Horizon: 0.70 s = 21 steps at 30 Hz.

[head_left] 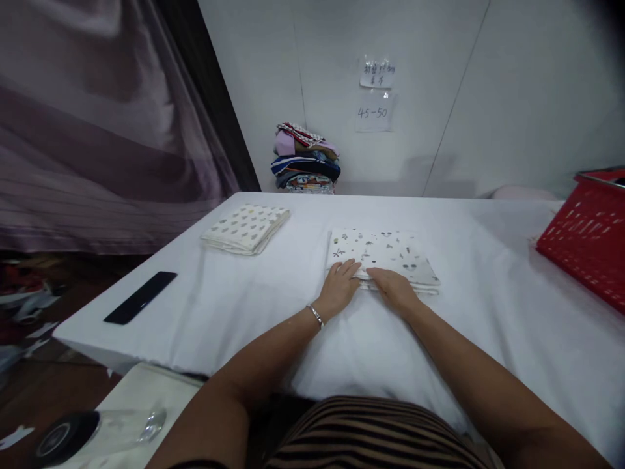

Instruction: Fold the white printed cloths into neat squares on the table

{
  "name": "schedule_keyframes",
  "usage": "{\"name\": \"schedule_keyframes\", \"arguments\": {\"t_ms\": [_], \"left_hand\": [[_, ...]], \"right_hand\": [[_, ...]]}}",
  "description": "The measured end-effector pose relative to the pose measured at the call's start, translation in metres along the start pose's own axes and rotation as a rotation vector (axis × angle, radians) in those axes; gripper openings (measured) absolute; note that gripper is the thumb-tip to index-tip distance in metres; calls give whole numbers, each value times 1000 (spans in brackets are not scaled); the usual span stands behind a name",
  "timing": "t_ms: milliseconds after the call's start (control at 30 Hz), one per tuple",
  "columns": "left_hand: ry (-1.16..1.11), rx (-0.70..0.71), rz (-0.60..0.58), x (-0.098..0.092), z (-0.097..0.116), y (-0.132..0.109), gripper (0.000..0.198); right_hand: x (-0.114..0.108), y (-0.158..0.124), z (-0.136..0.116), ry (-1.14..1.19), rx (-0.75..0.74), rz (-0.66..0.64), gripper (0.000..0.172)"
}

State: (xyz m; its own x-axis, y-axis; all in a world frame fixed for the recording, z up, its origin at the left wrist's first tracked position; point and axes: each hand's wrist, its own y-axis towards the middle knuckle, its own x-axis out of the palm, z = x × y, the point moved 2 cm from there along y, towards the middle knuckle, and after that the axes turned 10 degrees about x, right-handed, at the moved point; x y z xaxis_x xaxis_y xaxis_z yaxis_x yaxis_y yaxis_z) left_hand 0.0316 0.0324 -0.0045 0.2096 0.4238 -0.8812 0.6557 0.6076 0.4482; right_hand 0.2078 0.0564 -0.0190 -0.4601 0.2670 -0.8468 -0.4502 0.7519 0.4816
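A: Which step's this?

B: Prob. smoothing the near side of the printed cloth (385, 251). It's folded, on the white-covered table (263, 299), btwn near & far edges.

A: Hands?

B: L. hand (339, 286) open, fingers spread on the cloth's near L. corner. R. hand (393, 290) just beside it, fingers tog. on the near edge; can't tell if it's pinching, thumb's hidden.

A: Next move calls for?

B: IMO light, even pressure w/ both, so layers don't slip.

A: Other stuff?

B: Spotted cloth (247, 229), folded, nr table's far L. corner; dark slab (141, 298) by L. edge; red basket (586, 238) toward R. side.
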Motion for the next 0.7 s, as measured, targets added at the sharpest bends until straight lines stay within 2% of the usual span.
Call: {"name": "schedule_keyframes", "arguments": {"t_ms": [300, 500, 700], "left_hand": [[43, 83, -12, 0, 3, 1, 30], [17, 59, 30, -2, 11, -7, 27], [-49, -4, 56, 0, 8, -7, 23]], "right_hand": [[-1, 0, -3, 8, -5, 20, 38], [-6, 0, -7, 32, -40, -18, 38], [-9, -2, -7, 79, -81, -36, 40]]}}
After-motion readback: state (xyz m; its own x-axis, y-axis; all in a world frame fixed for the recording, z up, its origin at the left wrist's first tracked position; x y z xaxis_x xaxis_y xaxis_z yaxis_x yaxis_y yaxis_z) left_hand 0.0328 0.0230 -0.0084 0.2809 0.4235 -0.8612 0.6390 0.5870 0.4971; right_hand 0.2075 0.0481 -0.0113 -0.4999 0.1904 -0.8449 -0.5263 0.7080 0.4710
